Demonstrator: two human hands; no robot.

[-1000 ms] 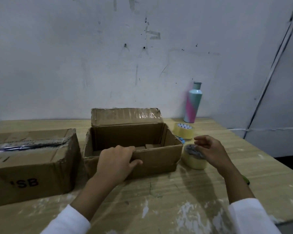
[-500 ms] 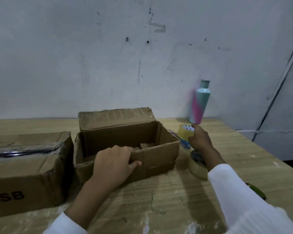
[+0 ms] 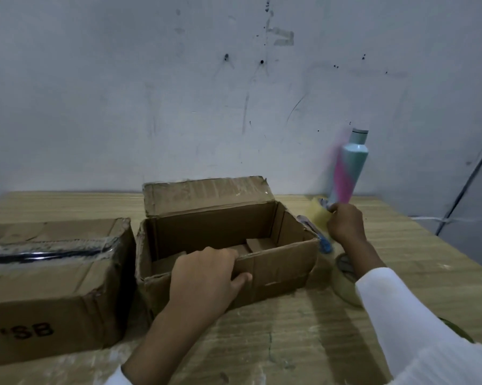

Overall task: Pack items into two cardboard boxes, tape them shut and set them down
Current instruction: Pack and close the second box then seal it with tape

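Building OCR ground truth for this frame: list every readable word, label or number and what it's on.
"SB": black print on the front of the taped-shut brown cardboard box at left; the mark before it is unreadable.
Print on the core of the yellowish tape roll gripped by the right hand: blurred, unreadable.
No text visible on the open brown cardboard box held by the left hand, or on the pink-and-teal bottle.

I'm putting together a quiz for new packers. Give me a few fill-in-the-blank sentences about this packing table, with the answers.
The left hand grips the front wall of the ____ box.
The right hand holds a tape roll whose colour is ____.
The taped box at the left bears the letters ____.
Missing words: open; yellow; SB.
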